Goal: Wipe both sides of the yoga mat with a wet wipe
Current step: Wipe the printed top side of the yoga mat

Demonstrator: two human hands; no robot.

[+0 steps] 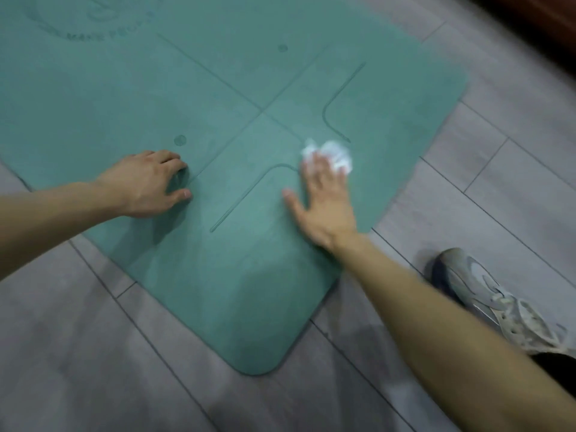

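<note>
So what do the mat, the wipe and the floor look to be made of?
Yoga mat: matte teal rubber or foam, probably, with debossed lines. Wet wipe: thin white nonwoven sheet, crumpled under the right hand. Floor: grey wood-look planks, laminate or vinyl, with visible seams.

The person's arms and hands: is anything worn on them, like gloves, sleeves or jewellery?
Nothing that shows. Both forearms are bare up to the frame's edge, with no sleeve in view. The left hand and right hand wear no gloves, and no ring, watch or bracelet is visible, though the picture is somewhat blurred.
</note>
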